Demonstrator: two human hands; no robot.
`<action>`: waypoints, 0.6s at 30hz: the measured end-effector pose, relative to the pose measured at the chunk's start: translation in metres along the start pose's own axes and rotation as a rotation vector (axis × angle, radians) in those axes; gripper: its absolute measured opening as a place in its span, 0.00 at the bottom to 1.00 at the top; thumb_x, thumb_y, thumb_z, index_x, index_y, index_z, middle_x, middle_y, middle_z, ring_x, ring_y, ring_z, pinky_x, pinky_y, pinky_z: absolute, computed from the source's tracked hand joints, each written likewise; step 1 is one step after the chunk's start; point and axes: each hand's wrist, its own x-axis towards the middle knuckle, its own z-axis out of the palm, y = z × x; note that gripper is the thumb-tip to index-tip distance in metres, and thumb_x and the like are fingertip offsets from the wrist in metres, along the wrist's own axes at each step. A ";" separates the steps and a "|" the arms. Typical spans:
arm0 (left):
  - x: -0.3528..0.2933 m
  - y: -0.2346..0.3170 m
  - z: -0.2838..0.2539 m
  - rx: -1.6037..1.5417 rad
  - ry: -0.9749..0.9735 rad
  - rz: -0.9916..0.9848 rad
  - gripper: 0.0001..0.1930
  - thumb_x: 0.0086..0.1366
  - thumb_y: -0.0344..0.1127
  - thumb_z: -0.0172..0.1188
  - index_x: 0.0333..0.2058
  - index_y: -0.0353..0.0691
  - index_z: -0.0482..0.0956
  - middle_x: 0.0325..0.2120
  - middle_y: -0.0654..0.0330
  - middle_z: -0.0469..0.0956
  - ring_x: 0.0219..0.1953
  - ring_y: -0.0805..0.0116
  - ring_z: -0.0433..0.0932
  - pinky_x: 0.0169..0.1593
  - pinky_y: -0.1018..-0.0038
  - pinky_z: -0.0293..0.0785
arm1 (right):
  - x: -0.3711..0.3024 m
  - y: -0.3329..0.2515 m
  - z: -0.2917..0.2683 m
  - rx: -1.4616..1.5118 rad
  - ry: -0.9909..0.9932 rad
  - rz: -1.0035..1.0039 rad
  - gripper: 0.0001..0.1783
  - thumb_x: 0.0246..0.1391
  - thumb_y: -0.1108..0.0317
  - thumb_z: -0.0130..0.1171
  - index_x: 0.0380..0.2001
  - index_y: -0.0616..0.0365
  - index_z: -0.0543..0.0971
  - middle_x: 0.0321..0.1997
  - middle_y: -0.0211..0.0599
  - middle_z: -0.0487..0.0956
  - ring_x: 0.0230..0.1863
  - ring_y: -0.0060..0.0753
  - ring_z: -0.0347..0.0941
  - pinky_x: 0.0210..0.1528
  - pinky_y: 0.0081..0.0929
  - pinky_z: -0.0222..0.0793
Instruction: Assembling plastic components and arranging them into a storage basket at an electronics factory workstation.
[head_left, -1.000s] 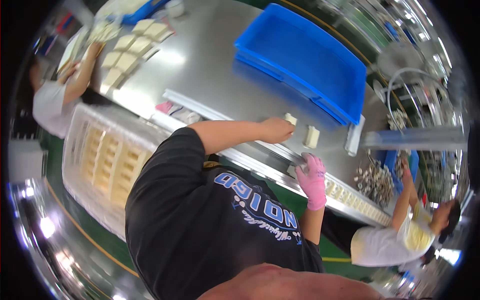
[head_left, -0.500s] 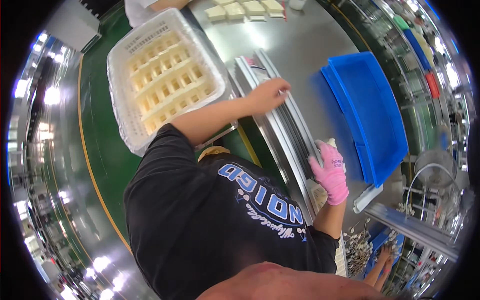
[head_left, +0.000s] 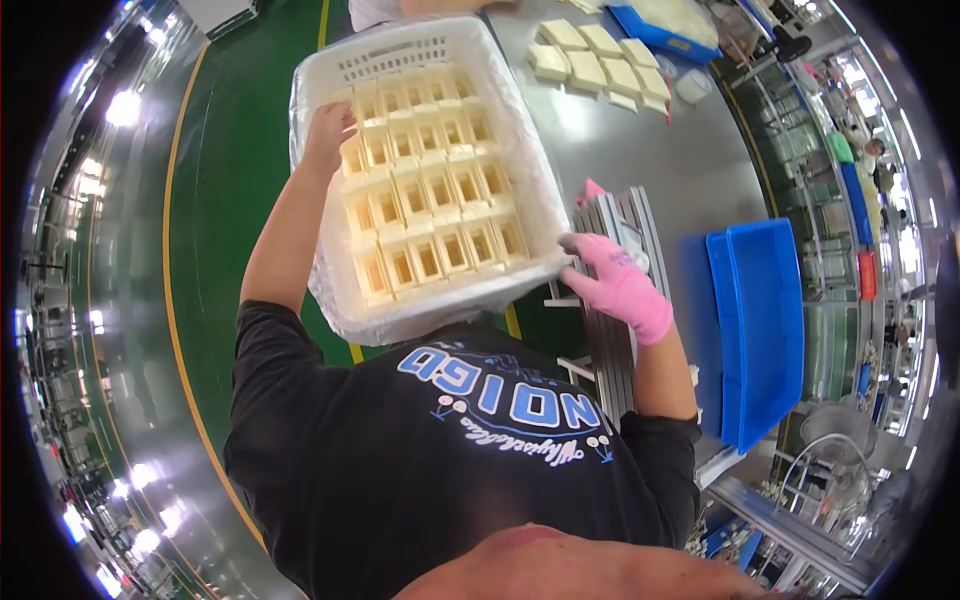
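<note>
A white plastic basket (head_left: 548,205), lined with clear film, holds rows of cream hollow rectangular blocks (head_left: 437,190). My bare left hand (head_left: 330,132) is at its far left part, fingers curled in against the end blocks of the upper rows. What lies between those fingers is hidden. My right hand (head_left: 625,287), in a pink glove with grey fingertips, is at the basket's near right corner. Its thumb and fingers are spread apart there, beside the metal rails (head_left: 608,345).
Right of the rails, a deep blue bin (head_left: 765,335) stands on the metal table (head_left: 690,160). Several cream blocks (head_left: 600,65) lie at the table's far end, near a white cup (head_left: 694,86) and a blue tray (head_left: 665,35). Another person's arm (head_left: 440,8) shows beyond the basket.
My left hand has moved left from above the rails to the blocks in the basket. My right hand has gone from the rails to the basket's corner. The view has shifted.
</note>
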 end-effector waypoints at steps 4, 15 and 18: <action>0.032 -0.001 -0.028 -0.003 0.099 -0.058 0.11 0.54 0.37 0.50 0.31 0.35 0.69 0.23 0.64 0.64 0.27 0.75 0.64 0.34 0.78 0.65 | 0.092 0.003 0.005 -0.016 -0.114 -0.097 0.22 0.44 0.63 0.52 0.43 0.63 0.69 0.42 0.46 0.71 0.43 0.39 0.67 0.46 0.28 0.61; 0.134 -0.090 -0.040 0.461 0.186 -0.062 0.28 0.49 0.40 0.55 0.45 0.26 0.63 0.43 0.44 0.68 0.46 0.54 0.68 0.48 0.65 0.64 | 0.348 0.023 0.051 -0.104 -0.134 0.040 0.29 0.42 0.54 0.50 0.41 0.69 0.68 0.44 0.59 0.69 0.48 0.48 0.66 0.49 0.34 0.61; 0.148 -0.082 -0.005 0.727 0.269 -0.240 0.34 0.48 0.45 0.56 0.48 0.23 0.58 0.44 0.38 0.66 0.48 0.47 0.66 0.51 0.64 0.62 | 0.383 0.048 0.054 -0.150 -0.006 0.136 0.29 0.40 0.54 0.50 0.40 0.68 0.69 0.42 0.58 0.71 0.46 0.52 0.67 0.49 0.32 0.62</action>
